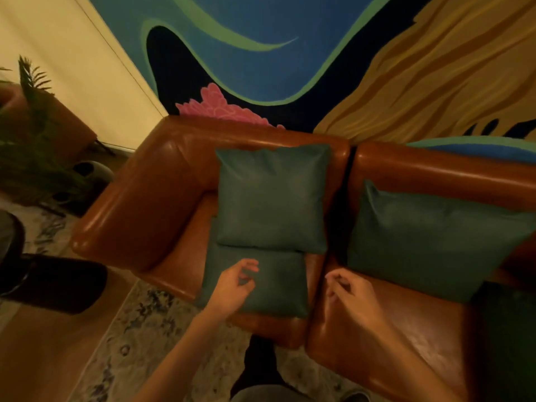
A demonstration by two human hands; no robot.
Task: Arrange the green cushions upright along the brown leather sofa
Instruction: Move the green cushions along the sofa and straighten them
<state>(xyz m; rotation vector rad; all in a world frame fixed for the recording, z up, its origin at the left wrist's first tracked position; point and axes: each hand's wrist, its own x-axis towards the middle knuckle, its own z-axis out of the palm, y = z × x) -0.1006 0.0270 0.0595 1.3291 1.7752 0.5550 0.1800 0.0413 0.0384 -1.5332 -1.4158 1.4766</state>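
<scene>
A brown leather sofa (162,198) runs along the painted wall. One green cushion (272,195) leans upright against its left backrest. A second green cushion (278,288) lies flat on the left seat, just in front of the first. A third green cushion (426,245) leans against the right backrest. My left hand (235,285) hovers over the flat cushion with fingers loosely curled and holds nothing. My right hand (351,294) hangs over the seam between the two seats, fingers bent and empty.
A dark green object (504,329) sits on the right seat at the frame edge. A potted plant (32,146) and a dark stool (55,282) stand left of the sofa arm. A patterned rug (150,338) covers the floor in front.
</scene>
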